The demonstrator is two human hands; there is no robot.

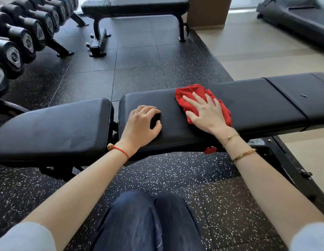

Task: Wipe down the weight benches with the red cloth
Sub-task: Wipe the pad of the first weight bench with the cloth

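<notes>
A black padded weight bench (257, 105) runs across the view in front of me, with a separate seat pad (54, 127) at its left. The red cloth (191, 96) lies crumpled on the long pad. My right hand (204, 113) presses flat on the cloth, fingers spread. My left hand (142, 124) rests on the same pad to the left of the cloth, fingers curled loosely, holding nothing. A second black bench (139, 5) stands further away at the top of the view.
A rack of black dumbbells (21, 42) lines the left side. A treadmill (299, 17) sits at the top right beside a brown pillar (206, 11). Speckled rubber floor tiles (139, 69) separate the benches. My knees in dark jeans (148, 220) are below the bench.
</notes>
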